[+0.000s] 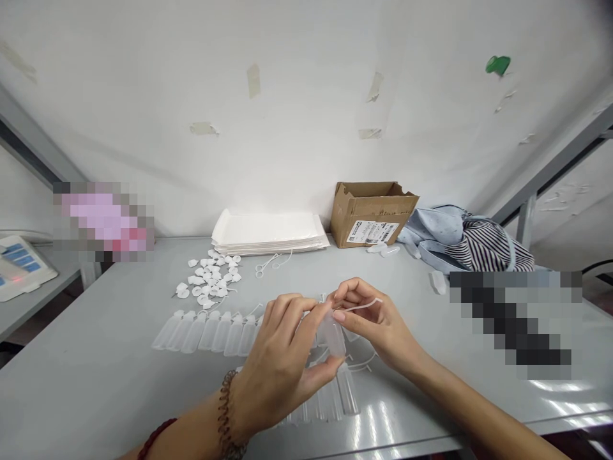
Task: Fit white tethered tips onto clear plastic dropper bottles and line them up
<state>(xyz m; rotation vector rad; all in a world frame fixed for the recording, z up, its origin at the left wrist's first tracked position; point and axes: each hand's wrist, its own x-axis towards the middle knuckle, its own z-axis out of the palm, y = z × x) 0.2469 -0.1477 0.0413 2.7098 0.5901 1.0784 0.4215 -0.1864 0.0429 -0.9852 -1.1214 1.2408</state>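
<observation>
My left hand (282, 364) grips a small translucent plastic bottle (334, 337) between thumb and fingers, above the grey table (96, 383). My right hand (371, 322) pinches a thin white plastic strap (366, 305) at the bottle's top. Both hands meet at the table's middle. A row of matching translucent bottles (211, 331) lies flat just left of my hands, and more bottles (335, 396) lie under them. A scatter of small white caps (211, 280) sits farther back.
A stack of white sheets (268, 233) and an open cardboard box (371, 214) stand against the back wall. Bundled blue and striped cloth (464, 243) lies at the right. A device with blue buttons (19, 265) sits on the neighbouring table at the left.
</observation>
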